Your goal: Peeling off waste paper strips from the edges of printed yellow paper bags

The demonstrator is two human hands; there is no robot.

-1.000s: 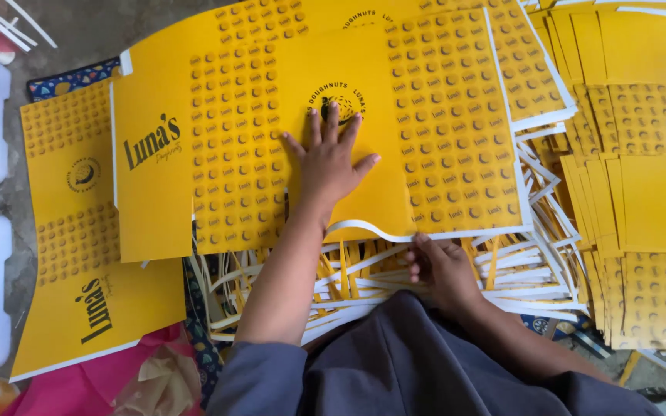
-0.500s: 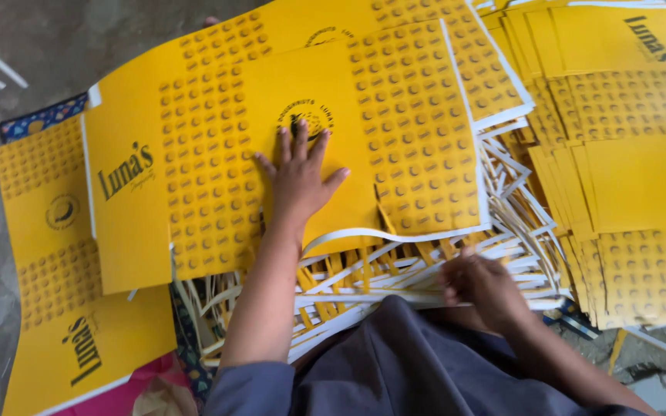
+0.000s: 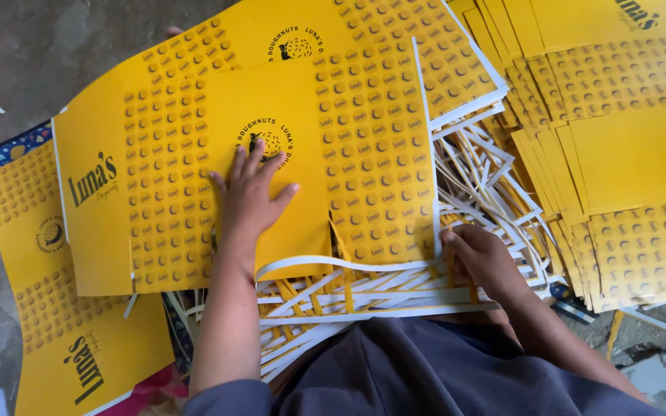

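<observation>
Floor: grey, stained concrete (image 3: 32, 54), visible at far left and again at the near right corner; work takes place directly on it.
Top sheet: yellow printed die-cut card sheet (image 3: 364, 146), lying flat at centre, patterned with small round marks and a plain middle panel bearing a round emblem.
Left hand: left hand (image 3: 250, 192) pressed flat on the plain panel of the top sheet, fingers spread, palm down, grasping nothing.
Right hand: right hand (image 3: 481, 258) at the near right edge of the top sheet, fingers curled into the cut strips there; whether it pinches the sheet edge or a strip cannot be told.
Hand spacing: well apart, one on the sheet's middle, one at its near right corner.
Offcuts: tangle of white and yellow card strips (image 3: 395, 296), under the near edge of the top sheet and running right and far beside it.
Right stack: fanned pile of matching yellow sheets (image 3: 626, 154), right of the strips, edges stepped.
Left sheets: more yellow sheets (image 3: 55, 308), lying flat at near left, partly under the top sheet.
Cloth: blue patterned fabric (image 3: 13, 146), showing at far left beneath the sheets.
Garment: dark grey clothing (image 3: 425, 370) of the person, at the near edge.
</observation>
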